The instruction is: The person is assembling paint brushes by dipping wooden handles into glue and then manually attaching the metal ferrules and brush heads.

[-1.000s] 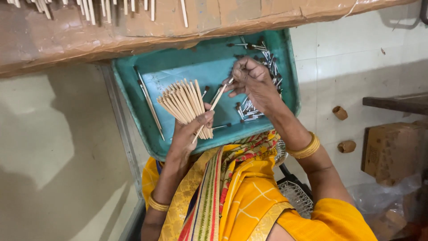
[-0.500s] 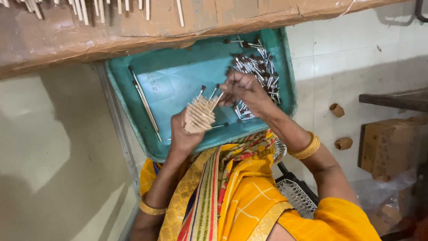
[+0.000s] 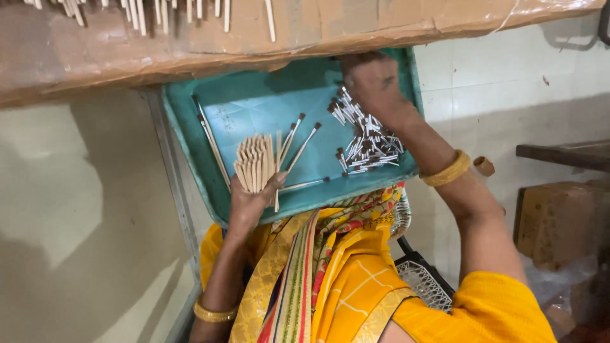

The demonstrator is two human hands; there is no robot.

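My left hand [image 3: 253, 202] grips a fanned bundle of pale wooden sticks [image 3: 254, 164] over the near part of a teal tray [image 3: 190, 159] that rests on my lap. A few sticks with dark tips [image 3: 298, 136] fan out to the right of the bundle. A pile of short dark-tipped pieces [image 3: 368, 143] lies on the right side of the tray. My right hand [image 3: 375, 82] reaches to the tray's far edge, above that pile. Its fingers are in shadow under a cardboard board, so I cannot see whether they hold anything.
The brown cardboard board [image 3: 330, 28] spans the top, with several pale sticks [image 3: 162, 11] on it. Two thin sticks [image 3: 210, 140] lie along the tray's left side. At the right are a cardboard box [image 3: 559, 222], a small brown cylinder [image 3: 484, 166], a dark bench [image 3: 565, 152] and a black mesh basket [image 3: 422, 279].
My right hand has left the bundle and moved up to the tray's far edge. My left hand has drawn the bundle nearer to me, and it now stands more upright.
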